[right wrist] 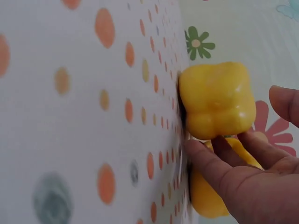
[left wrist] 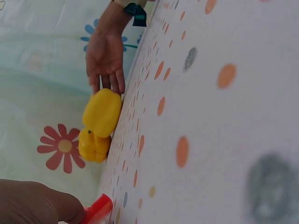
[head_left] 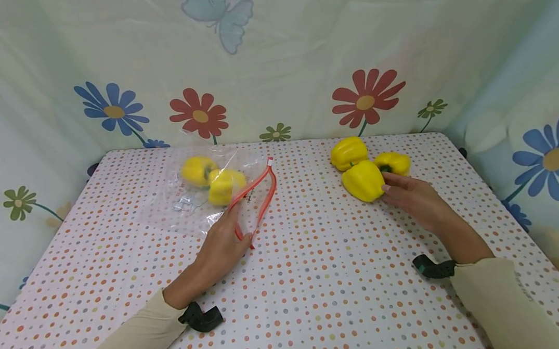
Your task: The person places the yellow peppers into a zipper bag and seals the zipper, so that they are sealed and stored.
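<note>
A clear plastic bag (head_left: 182, 210) with a red zip edge (head_left: 272, 182) lies at the left, two yellow bell peppers (head_left: 227, 187) inside it. My left hand (head_left: 223, 239) pinches the near end of the red edge, also visible as a red strip (left wrist: 99, 209) by the thumb in the left wrist view. Three yellow peppers sit together at the right. My right hand (head_left: 414, 197) is beside the front pepper (head_left: 363, 181), fingertips at its right side; in the right wrist view the fingers (right wrist: 252, 154) reach below that pepper (right wrist: 217, 100), the thumb apart from it.
A white cloth with coloured dots covers the table (head_left: 312, 277). Behind it hangs a curtain (head_left: 293, 64) printed with flowers and a butterfly. A black strap mount (head_left: 201, 317) is on the left wrist, another (head_left: 433, 267) on the right.
</note>
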Tool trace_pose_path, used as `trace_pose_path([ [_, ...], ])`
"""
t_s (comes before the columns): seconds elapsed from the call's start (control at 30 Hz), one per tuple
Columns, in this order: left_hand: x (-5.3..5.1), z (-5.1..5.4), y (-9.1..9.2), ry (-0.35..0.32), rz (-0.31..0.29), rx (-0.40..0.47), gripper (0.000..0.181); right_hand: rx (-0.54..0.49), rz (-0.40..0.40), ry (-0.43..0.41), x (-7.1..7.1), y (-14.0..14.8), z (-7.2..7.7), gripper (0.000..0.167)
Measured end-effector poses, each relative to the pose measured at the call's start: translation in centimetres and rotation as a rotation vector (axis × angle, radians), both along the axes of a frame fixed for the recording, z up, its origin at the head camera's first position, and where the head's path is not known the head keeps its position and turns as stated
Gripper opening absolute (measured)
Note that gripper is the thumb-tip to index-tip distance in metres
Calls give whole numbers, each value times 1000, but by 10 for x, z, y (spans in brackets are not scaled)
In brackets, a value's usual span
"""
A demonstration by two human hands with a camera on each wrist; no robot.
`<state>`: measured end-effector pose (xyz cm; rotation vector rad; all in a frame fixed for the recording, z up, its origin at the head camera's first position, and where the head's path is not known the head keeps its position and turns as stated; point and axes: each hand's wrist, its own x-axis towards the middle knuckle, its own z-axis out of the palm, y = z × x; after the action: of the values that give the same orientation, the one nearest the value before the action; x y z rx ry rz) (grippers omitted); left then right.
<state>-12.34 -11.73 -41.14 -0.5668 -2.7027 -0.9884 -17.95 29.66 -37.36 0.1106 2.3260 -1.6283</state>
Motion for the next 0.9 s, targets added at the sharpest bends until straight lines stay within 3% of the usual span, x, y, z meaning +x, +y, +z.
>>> trace_pose_path([
  [0.23,0,-1,0,6,2,5,78,98,-7,5,-3,-10,-4,81],
  [0.47,0,-1,0,19,2,8,78,81,-124,4,-7,-19,-8,81],
  [0.9,0,-1,0,18,-7,15,77,24,-136,17,-9,-25,-7,68],
])
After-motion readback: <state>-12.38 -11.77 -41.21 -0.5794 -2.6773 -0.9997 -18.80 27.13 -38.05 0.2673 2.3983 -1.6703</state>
